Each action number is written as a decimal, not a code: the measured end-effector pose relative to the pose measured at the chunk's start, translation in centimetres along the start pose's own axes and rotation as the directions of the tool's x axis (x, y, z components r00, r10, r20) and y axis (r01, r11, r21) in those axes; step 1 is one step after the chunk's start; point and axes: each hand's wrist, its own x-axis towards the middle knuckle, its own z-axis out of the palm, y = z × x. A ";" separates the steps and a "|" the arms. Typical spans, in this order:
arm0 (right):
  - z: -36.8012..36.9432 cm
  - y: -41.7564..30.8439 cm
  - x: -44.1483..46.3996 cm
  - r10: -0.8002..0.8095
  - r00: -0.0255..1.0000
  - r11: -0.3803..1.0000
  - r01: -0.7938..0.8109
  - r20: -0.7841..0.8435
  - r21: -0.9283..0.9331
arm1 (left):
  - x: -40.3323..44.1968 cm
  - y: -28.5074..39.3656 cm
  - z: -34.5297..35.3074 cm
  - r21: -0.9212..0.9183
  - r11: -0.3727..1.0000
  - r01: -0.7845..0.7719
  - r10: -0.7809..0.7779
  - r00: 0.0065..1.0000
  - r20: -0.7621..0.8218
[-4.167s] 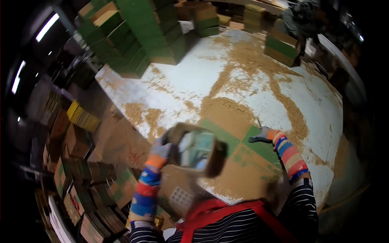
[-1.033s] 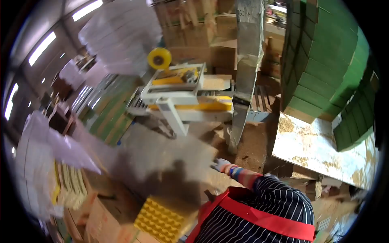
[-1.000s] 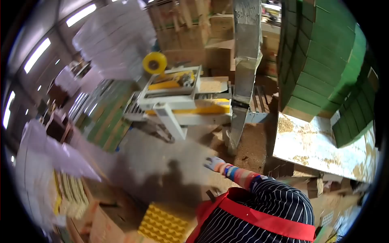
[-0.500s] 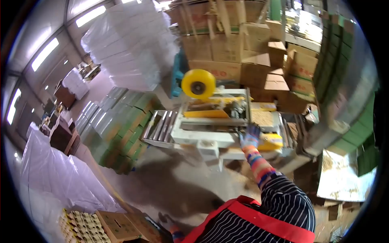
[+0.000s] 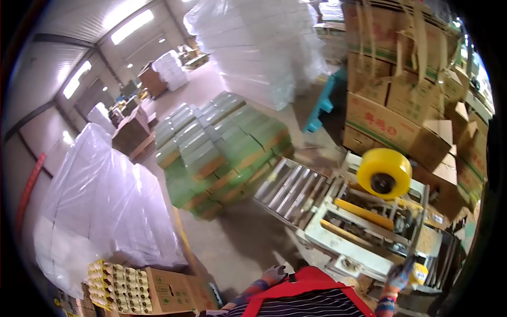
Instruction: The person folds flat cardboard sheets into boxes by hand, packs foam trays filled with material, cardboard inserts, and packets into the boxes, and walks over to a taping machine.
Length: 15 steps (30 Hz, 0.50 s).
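My right hand (image 5: 400, 272), in a bluish glove with a striped sleeve, rests at the near right edge of the carton-sealing machine (image 5: 338, 244). Its fingers look stretched out along the frame, though their tips are dark and small. A large yellow tape roll (image 5: 384, 173) stands up on top of the machine. My left hand (image 5: 273, 274), gloved too, hangs low in front of my red apron (image 5: 311, 280), fingers apart and holding nothing. Left of the machine, a short roller conveyor (image 5: 296, 190) is attached.
Green cartons with shiny tops (image 5: 227, 142) are stacked left of the rollers. Wrapped white stacks (image 5: 259, 47) stand behind, and a plastic-covered pile (image 5: 105, 195) is at left. Egg trays (image 5: 124, 285) and an open carton (image 5: 174, 288) sit lower left. Brown boxes (image 5: 383, 116) rise behind the machine.
My view has swung left, so the machine now sits further right and lower. My right hand remains at the machine's near right side. My left hand has come up into fuller view.
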 end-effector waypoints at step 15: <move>-2.2 -5.9 0.8 0.711 0.604 0.675 -0.730 -0.360 0.109 | 14.9 -14.3 -18.8 -0.156 0.981 -0.117 0.143 0.976 0.166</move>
